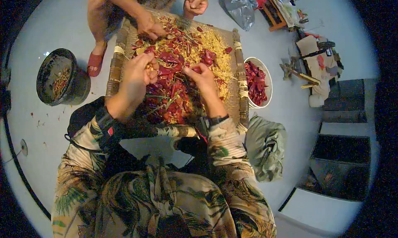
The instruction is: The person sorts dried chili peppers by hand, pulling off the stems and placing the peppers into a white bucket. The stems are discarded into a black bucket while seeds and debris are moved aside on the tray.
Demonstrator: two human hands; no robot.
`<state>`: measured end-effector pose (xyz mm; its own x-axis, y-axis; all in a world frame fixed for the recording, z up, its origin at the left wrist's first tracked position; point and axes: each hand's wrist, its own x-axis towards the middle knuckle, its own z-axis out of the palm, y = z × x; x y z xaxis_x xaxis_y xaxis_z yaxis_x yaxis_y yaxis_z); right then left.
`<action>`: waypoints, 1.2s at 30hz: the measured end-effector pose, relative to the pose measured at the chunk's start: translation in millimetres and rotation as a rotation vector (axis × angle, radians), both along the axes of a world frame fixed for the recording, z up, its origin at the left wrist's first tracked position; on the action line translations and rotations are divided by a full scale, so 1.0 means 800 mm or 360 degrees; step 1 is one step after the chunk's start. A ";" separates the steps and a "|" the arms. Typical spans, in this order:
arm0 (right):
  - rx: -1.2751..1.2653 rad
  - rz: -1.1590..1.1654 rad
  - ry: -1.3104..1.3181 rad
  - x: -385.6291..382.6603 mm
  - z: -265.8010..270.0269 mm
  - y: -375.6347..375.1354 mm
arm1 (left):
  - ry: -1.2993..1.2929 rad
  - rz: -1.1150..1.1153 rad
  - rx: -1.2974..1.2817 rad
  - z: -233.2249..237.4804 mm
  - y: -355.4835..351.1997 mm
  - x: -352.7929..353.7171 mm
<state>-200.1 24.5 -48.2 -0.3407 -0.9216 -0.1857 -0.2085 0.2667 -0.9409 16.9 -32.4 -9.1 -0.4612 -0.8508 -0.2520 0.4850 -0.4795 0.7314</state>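
A woven tray [239, 64] with bound cane edges lies on the floor, heaped with dried red chillies [174, 93], stems and pale seeds [217, 57]. My left hand [141, 70] hovers over the pile's left side, fingers pinched on a chilli. My right hand [203, 78] rests in the middle of the heap, fingertips closed on another chilli. Across the tray, another person's two hands [151, 26] [195, 2] work at the far edge.
A white bowl [266, 74] of sorted red chillies stands right of the tray. A black bucket [81, 86] with stems sits at the left, beside the other person's red sandal [94, 63]. A grey-green cloth bag [267, 146] lies near right. Tools and clutter [311, 68] fill the far right.
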 end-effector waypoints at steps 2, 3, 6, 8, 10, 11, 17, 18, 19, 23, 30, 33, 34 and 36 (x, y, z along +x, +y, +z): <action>-0.0039 -0.0020 0.0389 0.000 -0.025 -0.027 | -0.0047 -0.0006 -0.0047 -0.001 0.002 0.000; -0.0004 -0.0089 0.0749 0.008 -0.022 -0.040 | -0.0031 -0.0025 -0.0089 -0.001 0.004 -0.001; 0.0388 -0.0134 0.1130 0.025 -0.010 -0.044 | -0.0075 -0.0084 -0.0183 -0.004 0.002 -0.004; 0.0450 -0.0042 0.1165 0.019 -0.028 -0.045 | -0.0137 -0.0102 -0.0216 -0.008 0.000 -0.004; 0.0331 -0.0062 0.1098 0.020 -0.035 -0.034 | -0.0195 -0.0105 -0.0226 -0.010 0.001 -0.006; 0.0477 -0.0090 0.1214 0.017 -0.036 -0.031 | -0.0218 -0.0129 -0.0241 -0.010 0.002 -0.006; 0.0071 -0.0064 0.0461 0.001 -0.009 0.015 | -0.0426 -0.0215 -0.0390 -0.005 0.013 -0.013; 0.0033 -0.0071 0.0314 0.008 0.014 0.024 | -0.0466 -0.0246 -0.0416 0.000 0.015 -0.013; -0.0076 0.0011 0.0411 -0.004 0.000 0.031 | -0.0505 -0.0280 -0.0443 0.003 0.017 -0.015; -0.0035 -0.0055 0.0117 -0.003 0.012 0.063 | -0.0546 -0.0294 -0.0553 -0.016 0.020 -0.025; -0.0384 -0.0042 0.0195 0.018 0.036 0.073 | -0.0573 -0.0478 -0.0594 -0.038 0.016 -0.030; -0.0696 0.0022 0.0666 0.016 0.033 0.069 | -0.0566 -0.0438 -0.0648 -0.042 0.017 -0.034; -0.0665 0.0027 0.0804 0.018 0.040 0.070 | -0.0550 -0.0416 -0.0684 -0.044 0.018 -0.035; -0.0645 0.0054 0.1013 0.022 0.055 0.074 | -0.0520 -0.0455 -0.0677 -0.042 0.019 -0.033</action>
<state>-182.6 83.4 -4.4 -0.2391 -0.8878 0.3932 -0.7464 -0.0909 -0.6592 -9.3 -16.9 -42.8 -0.6424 -0.7617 -0.0841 0.0983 -0.1908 0.9767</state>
